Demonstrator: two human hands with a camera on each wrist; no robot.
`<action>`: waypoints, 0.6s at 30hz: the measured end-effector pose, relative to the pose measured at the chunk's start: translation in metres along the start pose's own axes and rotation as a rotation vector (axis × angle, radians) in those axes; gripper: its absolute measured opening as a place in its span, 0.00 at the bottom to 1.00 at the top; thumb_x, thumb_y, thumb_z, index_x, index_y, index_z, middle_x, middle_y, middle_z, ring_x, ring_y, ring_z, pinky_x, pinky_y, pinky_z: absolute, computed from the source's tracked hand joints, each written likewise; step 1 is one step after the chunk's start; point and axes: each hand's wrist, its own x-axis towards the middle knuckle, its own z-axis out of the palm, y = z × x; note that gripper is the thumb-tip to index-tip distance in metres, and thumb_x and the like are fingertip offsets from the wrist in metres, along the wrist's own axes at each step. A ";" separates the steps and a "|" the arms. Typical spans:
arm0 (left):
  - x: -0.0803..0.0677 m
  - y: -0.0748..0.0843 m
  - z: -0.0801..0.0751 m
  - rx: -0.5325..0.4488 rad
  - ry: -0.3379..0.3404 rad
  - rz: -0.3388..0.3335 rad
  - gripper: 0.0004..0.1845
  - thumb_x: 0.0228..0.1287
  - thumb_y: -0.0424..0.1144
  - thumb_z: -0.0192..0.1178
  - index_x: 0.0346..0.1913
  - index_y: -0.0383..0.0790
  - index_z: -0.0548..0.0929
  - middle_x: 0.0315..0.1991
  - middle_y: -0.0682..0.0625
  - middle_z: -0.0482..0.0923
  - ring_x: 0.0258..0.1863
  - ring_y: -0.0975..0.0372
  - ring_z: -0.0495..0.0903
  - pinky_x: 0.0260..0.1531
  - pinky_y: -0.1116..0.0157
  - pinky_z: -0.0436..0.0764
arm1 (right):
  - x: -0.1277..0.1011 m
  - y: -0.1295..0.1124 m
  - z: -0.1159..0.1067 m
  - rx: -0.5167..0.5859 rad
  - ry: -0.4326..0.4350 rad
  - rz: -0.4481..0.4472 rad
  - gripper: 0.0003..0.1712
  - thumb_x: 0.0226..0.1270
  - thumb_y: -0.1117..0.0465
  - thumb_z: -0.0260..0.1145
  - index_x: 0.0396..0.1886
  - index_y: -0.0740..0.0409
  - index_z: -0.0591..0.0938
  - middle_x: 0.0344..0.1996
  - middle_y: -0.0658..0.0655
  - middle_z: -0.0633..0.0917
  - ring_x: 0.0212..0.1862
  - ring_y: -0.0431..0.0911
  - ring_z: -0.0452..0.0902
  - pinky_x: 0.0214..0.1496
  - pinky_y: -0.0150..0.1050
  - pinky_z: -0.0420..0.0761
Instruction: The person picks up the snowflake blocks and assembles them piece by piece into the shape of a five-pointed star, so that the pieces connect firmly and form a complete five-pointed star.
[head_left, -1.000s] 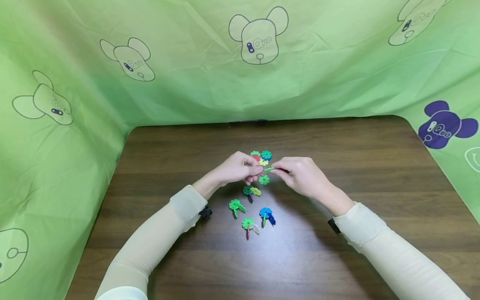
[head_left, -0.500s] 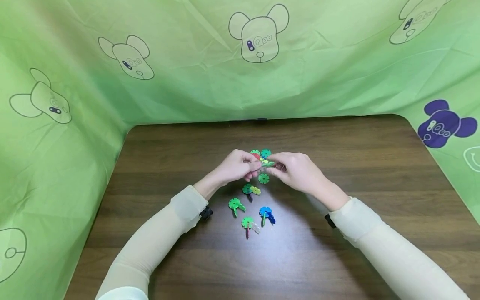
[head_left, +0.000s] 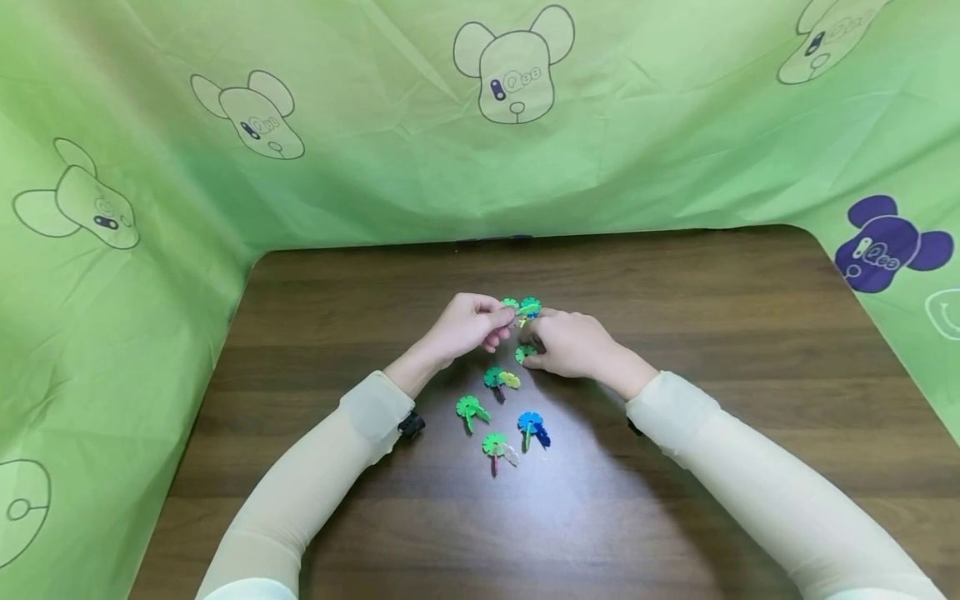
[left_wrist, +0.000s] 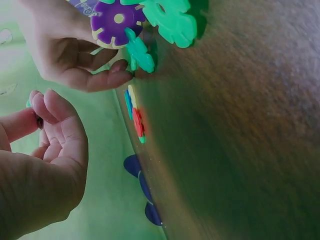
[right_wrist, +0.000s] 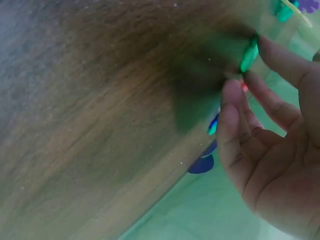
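A: Quick pass. Where was the left hand (head_left: pixel 468 325)?

B: Raised just above the table (head_left: pixel 675 275), fingers curled, thumb and forefinger pinching a small green piece (head_left: pixel 522 310). It sat at about 9 o'clock from the loose pile of flakes (head_left: pixel 529 307), likely held up so its slot stayed reachable.

A: And the right hand (head_left: pixel 570 343)?

B: Low on the wood, fingers bent over a green snowflake disc (head_left: pixel 526 353) lying flat, at 6 o'clock from the pile. In the right wrist view the thumb and forefinger (right_wrist: pixel 235 107) closed on the edge of a green flake (right_wrist: pixel 249 54), a narrow pinch, the other fingers loosely spread.

A: Sure it was lifted?

B: No, that view was blurred; I took it as gripped at the rim, and could not tell if it had left the table.

A: The left wrist view?

B: The left fingertips (left_wrist: pixel 55 107) pressed together on something mostly hidden, only a sliver of green showing. A purple flake (left_wrist: pixel 116 20) joined with green ones lay near the other hand, and a red and blue pair (left_wrist: pixel 135 120) stood on edge on the table.

A: Other pieces?

B: Four small finished clusters toward 6 o'clock of the hands: a green-yellow one (head_left: pixel 501 380), a green one (head_left: pixel 471 409), a blue one (head_left: pixel 533 425) and a green-clear one (head_left: pixel 498 448). They lay well apart from each other, seemingly set aside, out of the way.
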 end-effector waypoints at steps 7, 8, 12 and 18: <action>0.000 -0.004 0.001 0.002 -0.025 0.009 0.16 0.67 0.41 0.59 0.40 0.27 0.82 0.27 0.43 0.82 0.20 0.62 0.75 0.26 0.64 0.82 | -0.005 0.008 0.000 0.139 -0.033 -0.036 0.14 0.60 0.54 0.70 0.41 0.54 0.79 0.32 0.50 0.79 0.32 0.43 0.74 0.35 0.42 0.77; 0.000 -0.005 0.001 0.000 -0.032 0.006 0.16 0.66 0.41 0.60 0.40 0.27 0.83 0.27 0.43 0.82 0.20 0.62 0.76 0.26 0.64 0.82 | -0.007 0.011 0.000 0.178 -0.013 -0.043 0.13 0.60 0.55 0.70 0.41 0.54 0.79 0.30 0.49 0.79 0.32 0.42 0.75 0.36 0.41 0.77; 0.000 -0.006 0.000 -0.005 -0.057 -0.009 0.16 0.65 0.40 0.61 0.41 0.27 0.82 0.28 0.44 0.84 0.21 0.62 0.76 0.27 0.64 0.82 | -0.018 0.022 -0.005 0.302 0.102 -0.050 0.08 0.61 0.57 0.70 0.38 0.52 0.82 0.26 0.45 0.82 0.31 0.39 0.77 0.36 0.38 0.79; 0.000 -0.004 -0.001 -0.024 -0.081 -0.026 0.17 0.65 0.41 0.61 0.41 0.26 0.82 0.28 0.45 0.84 0.21 0.62 0.76 0.29 0.64 0.82 | -0.035 0.027 -0.016 0.368 0.280 -0.036 0.06 0.62 0.52 0.69 0.34 0.47 0.83 0.25 0.43 0.81 0.29 0.38 0.76 0.33 0.37 0.78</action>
